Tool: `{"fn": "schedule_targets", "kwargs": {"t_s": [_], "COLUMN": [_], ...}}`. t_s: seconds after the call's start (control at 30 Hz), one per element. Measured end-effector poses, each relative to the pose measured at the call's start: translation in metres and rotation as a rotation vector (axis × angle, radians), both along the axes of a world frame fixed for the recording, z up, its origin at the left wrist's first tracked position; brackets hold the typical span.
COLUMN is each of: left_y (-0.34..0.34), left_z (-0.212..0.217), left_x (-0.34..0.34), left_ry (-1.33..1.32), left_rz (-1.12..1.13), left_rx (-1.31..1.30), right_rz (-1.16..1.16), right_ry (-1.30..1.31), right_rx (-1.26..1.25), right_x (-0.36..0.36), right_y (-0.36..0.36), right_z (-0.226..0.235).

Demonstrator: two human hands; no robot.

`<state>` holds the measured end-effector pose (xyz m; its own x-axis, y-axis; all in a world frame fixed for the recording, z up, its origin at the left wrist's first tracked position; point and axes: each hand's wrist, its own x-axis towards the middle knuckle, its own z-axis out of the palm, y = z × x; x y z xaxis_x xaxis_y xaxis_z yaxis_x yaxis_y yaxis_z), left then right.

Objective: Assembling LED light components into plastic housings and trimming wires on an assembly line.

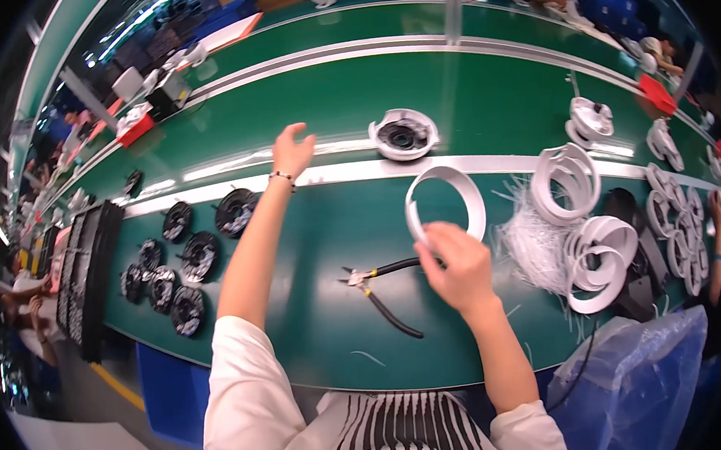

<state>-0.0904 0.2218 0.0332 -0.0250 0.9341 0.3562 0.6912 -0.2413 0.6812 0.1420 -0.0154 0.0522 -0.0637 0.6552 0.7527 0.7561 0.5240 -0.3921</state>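
Observation:
My right hand (459, 267) grips the lower edge of a white plastic ring (474, 196), held upright above the table. My left hand (292, 153) reaches forward over the green conveyor belt (326, 94), its fingers apart and nothing in them. To its right on the belt sits a round white housing (417, 144) with a dark part inside. Cutting pliers (358, 279) with black handles lie spread on the table (319, 345), one handle running up to my right hand. Several round black parts (200, 257) lie left of my left forearm.
On the right are stacked white rings (573, 214), a heap of thin white strips (529, 251) and a clear plastic bag (631, 390). A black rack (88, 277) stands at the left edge. Another white assembly (591, 121) rests on the belt. Other people work along the line.

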Motion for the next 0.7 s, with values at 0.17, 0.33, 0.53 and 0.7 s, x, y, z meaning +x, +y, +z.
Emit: {"fn": "schedule_targets", "kwargs": {"t_s": [0.17,0.33,0.53,0.7], "left_y": [-0.001,-0.023,-0.045,-0.083], "left_z": [0.002,0.002,0.018,0.039], "left_x": [-0.145,-0.18,-0.161,-0.105], "left_ry": [0.571,0.697,0.446,0.396], "left_rz": [0.176,0.195,0.118,-0.069], "left_rx": [-0.34,-0.65,-0.533,-0.206], "right_rz": [0.245,0.228,0.16,0.21], "right_ry": [-0.185,-0.25,-0.307,-0.277], "right_rx": [-0.146,-0.334,-0.56,-0.721], "right_x": [-0.046,-0.047,-0.018,-0.006], "right_y": [-0.023,-0.026,-0.013,-0.011], "right_z": [-0.017,-0.024,0.007,0.006]}}
